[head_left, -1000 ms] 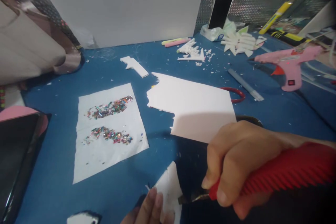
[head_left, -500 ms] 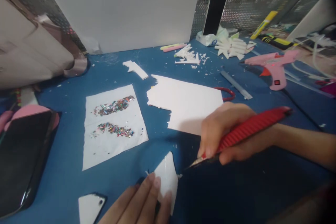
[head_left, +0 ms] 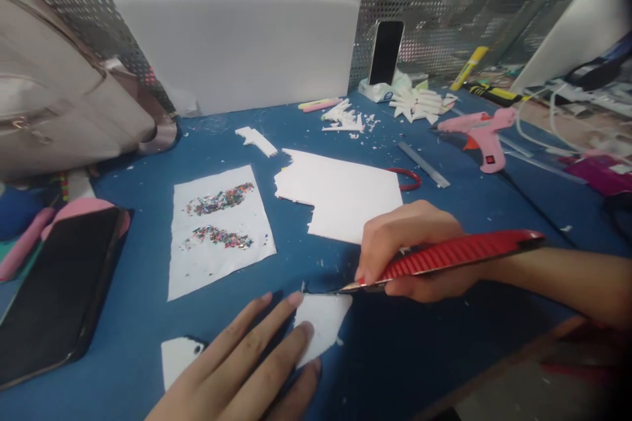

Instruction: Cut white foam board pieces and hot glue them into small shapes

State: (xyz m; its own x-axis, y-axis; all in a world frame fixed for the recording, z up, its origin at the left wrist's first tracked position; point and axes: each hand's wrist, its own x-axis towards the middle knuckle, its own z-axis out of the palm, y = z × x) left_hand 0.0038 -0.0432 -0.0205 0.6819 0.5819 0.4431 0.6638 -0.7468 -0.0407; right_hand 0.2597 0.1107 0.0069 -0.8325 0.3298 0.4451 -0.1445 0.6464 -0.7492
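L hand, spread, pins card prob. for steadiness; R hand clamped on knife, tip @ card's 12 o'clock

The single head-worn view looks forward and down across the bench from above its near edge, close over the knife, reaching past the far edge to the mesh.

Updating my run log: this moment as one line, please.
left hand: on white piece; right hand: gripping red cutter; blade: at piece's far edge
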